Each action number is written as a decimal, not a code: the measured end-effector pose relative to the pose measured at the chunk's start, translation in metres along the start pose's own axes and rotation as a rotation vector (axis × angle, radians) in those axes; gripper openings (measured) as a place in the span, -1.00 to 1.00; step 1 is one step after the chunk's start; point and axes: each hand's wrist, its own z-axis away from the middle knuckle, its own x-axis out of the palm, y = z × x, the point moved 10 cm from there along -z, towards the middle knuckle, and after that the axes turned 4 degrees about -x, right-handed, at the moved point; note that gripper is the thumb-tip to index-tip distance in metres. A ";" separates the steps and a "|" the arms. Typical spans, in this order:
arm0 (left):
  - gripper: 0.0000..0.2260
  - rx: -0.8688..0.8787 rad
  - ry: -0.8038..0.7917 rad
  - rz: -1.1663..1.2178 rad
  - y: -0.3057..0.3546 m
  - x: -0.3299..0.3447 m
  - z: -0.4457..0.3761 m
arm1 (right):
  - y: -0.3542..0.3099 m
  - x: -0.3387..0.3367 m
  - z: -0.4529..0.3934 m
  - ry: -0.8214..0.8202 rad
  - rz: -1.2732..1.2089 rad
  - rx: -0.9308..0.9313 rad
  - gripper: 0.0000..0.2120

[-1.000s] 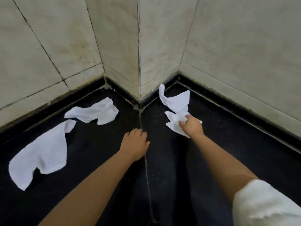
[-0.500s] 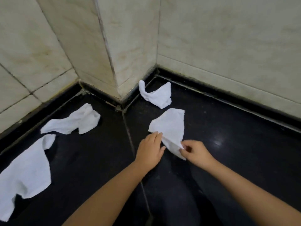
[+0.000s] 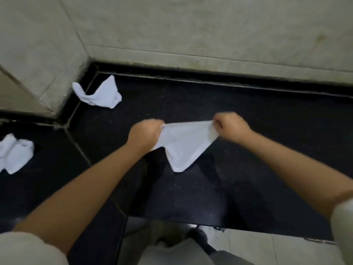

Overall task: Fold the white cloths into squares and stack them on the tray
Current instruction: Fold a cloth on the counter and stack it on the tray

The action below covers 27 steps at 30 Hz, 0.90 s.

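A white cloth (image 3: pixel 184 144) hangs stretched between my two hands above the black counter (image 3: pixel 248 159). My left hand (image 3: pixel 144 135) grips its left top corner and my right hand (image 3: pixel 230 129) grips its right top corner. The top edge is pulled taut and the rest droops to a point. A second crumpled white cloth (image 3: pixel 101 94) lies near the wall corner at the back left. A third crumpled white cloth (image 3: pixel 15 153) lies at the far left edge, partly cut off. No tray is in view.
Pale tiled walls (image 3: pixel 210 31) border the counter at the back, with a jutting corner (image 3: pixel 57 73) at left. The counter's front edge (image 3: pixel 229 224) runs below my arms, with pale floor and my legs beneath.
My right hand dragged one cloth away from the corner, my left hand joined it, and both have lifted and stretched it out. The view has swung to the right.
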 end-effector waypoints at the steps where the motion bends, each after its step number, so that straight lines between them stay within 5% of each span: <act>1: -0.58 -0.011 0.058 0.023 0.006 -0.015 -0.016 | 0.012 -0.028 -0.007 0.104 0.002 0.024 -0.79; 5: -0.72 -0.100 0.184 0.073 0.041 -0.063 -0.070 | 0.054 -0.124 -0.004 0.484 -0.071 0.130 -0.78; 9: -0.70 0.049 0.181 0.087 0.089 -0.058 -0.070 | 0.073 -0.143 0.042 0.606 -0.042 -0.057 -0.81; 12: -0.59 0.234 0.022 0.037 0.111 -0.013 -0.042 | 0.091 -0.099 0.075 0.379 0.021 -0.239 -0.83; 14: -0.69 0.267 -0.235 -0.040 0.114 0.040 -0.018 | 0.105 -0.048 0.093 0.081 -0.022 -0.271 -0.89; 17: -0.75 0.187 -0.809 -0.182 0.107 0.121 0.038 | 0.130 0.032 0.128 -0.428 -0.145 -0.109 -0.89; 21: -0.74 0.113 -1.229 -0.072 0.117 0.161 0.089 | 0.145 0.086 0.169 -0.876 -0.327 0.046 -0.83; 24: -0.74 0.032 -1.326 -0.045 0.117 0.167 0.084 | 0.155 0.084 0.162 -0.871 -0.358 0.112 -0.82; 27: -0.89 -0.086 -1.106 -0.009 0.108 0.161 0.041 | 0.168 0.071 0.131 -0.657 -0.371 0.156 -0.91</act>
